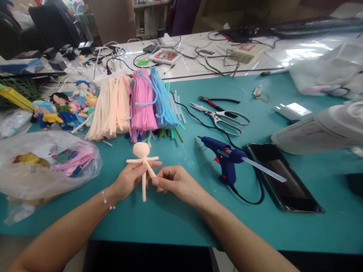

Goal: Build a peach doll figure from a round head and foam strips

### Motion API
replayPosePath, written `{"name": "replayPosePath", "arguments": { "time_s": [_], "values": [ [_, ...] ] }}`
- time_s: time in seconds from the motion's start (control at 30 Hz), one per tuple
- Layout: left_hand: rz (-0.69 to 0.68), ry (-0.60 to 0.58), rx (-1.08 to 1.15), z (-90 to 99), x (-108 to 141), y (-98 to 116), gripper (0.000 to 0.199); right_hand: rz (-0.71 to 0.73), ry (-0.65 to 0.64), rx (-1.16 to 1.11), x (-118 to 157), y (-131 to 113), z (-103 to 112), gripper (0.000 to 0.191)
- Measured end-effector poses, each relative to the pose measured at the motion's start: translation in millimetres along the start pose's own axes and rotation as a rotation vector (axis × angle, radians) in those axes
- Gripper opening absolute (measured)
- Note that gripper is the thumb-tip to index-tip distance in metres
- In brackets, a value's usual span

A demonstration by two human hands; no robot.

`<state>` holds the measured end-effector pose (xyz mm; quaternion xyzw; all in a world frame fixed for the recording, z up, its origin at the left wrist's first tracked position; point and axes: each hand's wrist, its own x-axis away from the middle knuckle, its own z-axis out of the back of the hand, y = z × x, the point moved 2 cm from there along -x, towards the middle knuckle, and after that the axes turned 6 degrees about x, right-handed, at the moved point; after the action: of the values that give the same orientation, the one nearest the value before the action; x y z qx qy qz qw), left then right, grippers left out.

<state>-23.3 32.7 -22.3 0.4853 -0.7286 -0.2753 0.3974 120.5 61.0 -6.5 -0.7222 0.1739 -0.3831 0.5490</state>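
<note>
A peach doll figure (141, 150) with a round wound head, two thin arms and two legs is held upright above the green mat (176, 223). My left hand (131, 179) pinches its body just below the arms, thumb in front. My right hand (174, 180) grips the lower end of the leg on the right, which slants outward, between thumb and fingers. The other leg (144, 189) hangs straight down. Behind the figure lie bundles of peach (112, 109), pink (143, 104) and blue (163, 102) fuzzy stems.
To the right are a blue glue gun (224, 158) with its cord, scissors (219, 117), pliers (217, 105), a phone (286, 177) and a white bottle (317, 128). A plastic bag (87, 158) and several small dolls (61, 107) lie left.
</note>
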Motion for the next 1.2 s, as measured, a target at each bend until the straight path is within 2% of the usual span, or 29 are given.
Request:
{"name": "replayPosePath", "arguments": {
  "time_s": [0.23, 0.47, 0.67, 0.83, 0.97, 1.07, 1.2],
  "values": [
    [-0.001, -0.013, -0.002, 0.0, 1.8, 0.2, 0.04, 0.016, -0.038, -0.042, 0.6, -3.9, 0.2, 0.04],
    [-0.002, -0.111, -0.096, -3.3, 2.3, -1.7, 0.046, -0.043, -0.018, -0.068, -2.3, 0.8, -1.3, 0.037],
    [-0.033, -0.085, -0.156, 1.0, 2.2, -4.6, 0.046, -0.04, -0.002, -0.079, -1.7, -2.2, -1.9, 0.033],
    [0.011, -0.055, -0.091, 2.1, 0.8, -3.4, 0.051, 0.027, 0.05, -0.003, -0.8, -4.8, 1.0, 0.027],
    [-0.034, -0.054, -0.125, 2.8, -0.5, -1.3, 0.042, 0.051, 0.143, 0.075, 0.7, -5.6, 3.3, 0.024],
    [-0.069, -0.056, -0.136, 3.9, -0.6, -1.8, 0.035, 0.053, 0.163, 0.086, 2.2, -7.5, 4.2, 0.024],
    [-0.103, 0.05, -0.035, 3.0, -0.1, 0.8, 0.03, 0.151, 0.213, 0.088, 4.0, -11.3, 7.9, 0.028]
  ]
}}
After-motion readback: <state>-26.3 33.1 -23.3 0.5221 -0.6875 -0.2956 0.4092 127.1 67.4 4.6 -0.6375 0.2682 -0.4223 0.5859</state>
